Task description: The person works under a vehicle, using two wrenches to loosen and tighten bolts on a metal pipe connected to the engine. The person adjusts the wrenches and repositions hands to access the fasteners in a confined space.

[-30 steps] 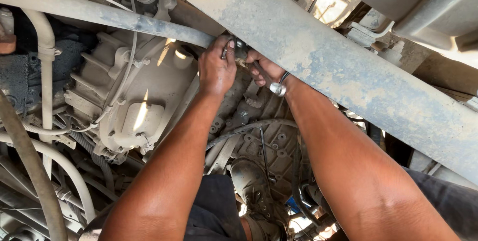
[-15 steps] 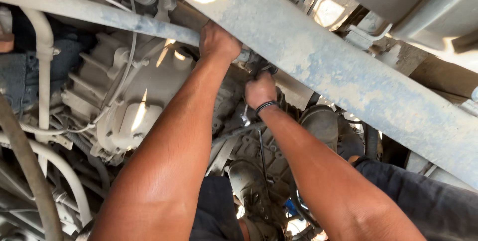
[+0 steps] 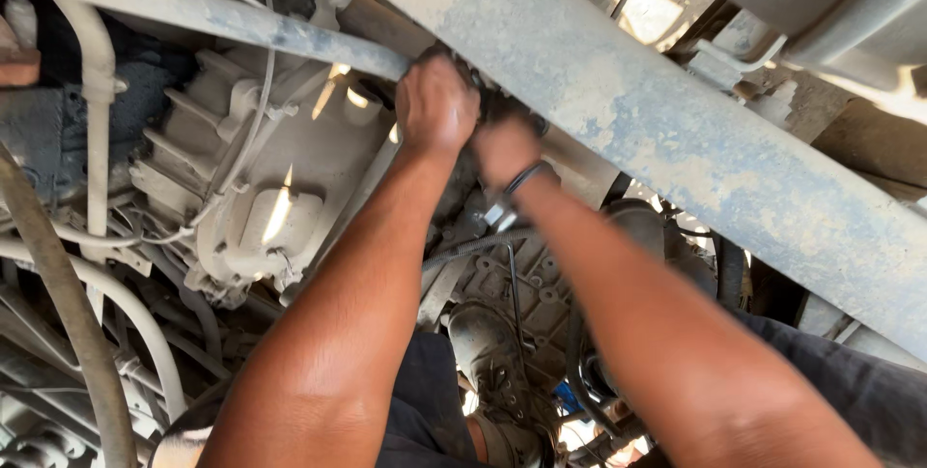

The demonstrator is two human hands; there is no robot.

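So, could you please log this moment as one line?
left hand: on part under beam | right hand: beside it | housing: untouched

- The fingers of the left hand (image 3: 436, 106) and right hand (image 3: 504, 149) vanish behind the broad dusty grey steel beam (image 3: 676, 130); what they grip cannot be told.
- Beside that beam, the pale ribbed cast-metal housing (image 3: 261, 178) is partly covered by the left forearm.
- Both elbows run off the bottom edge.
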